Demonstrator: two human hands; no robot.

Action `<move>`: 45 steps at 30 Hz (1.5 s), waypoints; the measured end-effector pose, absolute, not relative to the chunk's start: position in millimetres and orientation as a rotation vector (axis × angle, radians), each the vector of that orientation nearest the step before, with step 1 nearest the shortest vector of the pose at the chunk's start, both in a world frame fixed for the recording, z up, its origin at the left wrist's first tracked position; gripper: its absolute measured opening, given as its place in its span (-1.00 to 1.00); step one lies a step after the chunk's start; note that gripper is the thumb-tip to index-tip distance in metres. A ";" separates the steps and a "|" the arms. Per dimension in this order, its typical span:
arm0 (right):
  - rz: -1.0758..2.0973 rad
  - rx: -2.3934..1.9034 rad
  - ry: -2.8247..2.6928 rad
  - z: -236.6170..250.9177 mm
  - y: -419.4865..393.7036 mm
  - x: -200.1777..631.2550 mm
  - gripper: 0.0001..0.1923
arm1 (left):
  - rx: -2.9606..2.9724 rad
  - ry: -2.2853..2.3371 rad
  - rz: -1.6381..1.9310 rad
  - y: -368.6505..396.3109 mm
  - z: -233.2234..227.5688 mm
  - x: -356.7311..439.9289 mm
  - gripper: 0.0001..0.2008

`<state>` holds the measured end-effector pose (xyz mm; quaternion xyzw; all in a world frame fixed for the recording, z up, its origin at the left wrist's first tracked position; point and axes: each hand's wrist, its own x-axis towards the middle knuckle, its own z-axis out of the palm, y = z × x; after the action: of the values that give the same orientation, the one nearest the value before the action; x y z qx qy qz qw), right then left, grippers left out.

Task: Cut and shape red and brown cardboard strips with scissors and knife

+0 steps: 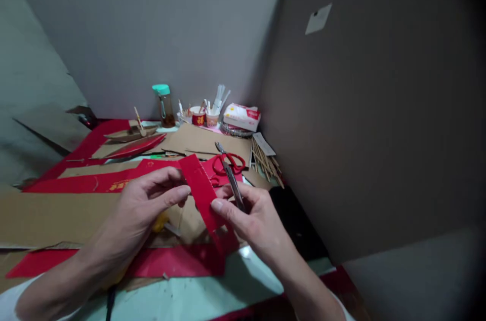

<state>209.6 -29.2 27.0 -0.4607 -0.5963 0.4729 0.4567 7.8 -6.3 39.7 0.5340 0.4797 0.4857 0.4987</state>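
Left fingers (178,195), parted, touch red strip (203,188); right fingers (230,210) pinch it plus metal tool (233,179).

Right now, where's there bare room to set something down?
Pale green tabletop shows bare up front, between the long red sheet and the near edge. The brown cardboard left of your left hand also has bare surface. The back is crowded with bottle, cups and white pack, the back right with sticks.

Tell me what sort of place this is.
Probably a craft workspace, judging by flat brown cardboard sheets, a red boat-shaped object and the flat red strip in the right hand.
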 end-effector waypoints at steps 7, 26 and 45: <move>1.298 -0.985 -1.318 46.1 -20.3 188.0 -0.70 | 1.183 0.946 1.325 0.9 72.3 17.0 -0.90; 1.389 -0.772 -1.288 70.7 22.3 170.3 -0.65 | 0.947 0.790 1.365 18.1 89.5 8.8 -0.83; 1.634 -0.643 -1.103 67.8 20.0 173.5 -0.69 | 0.847 0.713 1.186 11.8 78.4 8.8 -0.84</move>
<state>173.5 20.0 67.8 -0.2670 -0.4579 0.6783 0.5089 8.8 11.8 78.4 0.3785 0.3187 0.5302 0.6886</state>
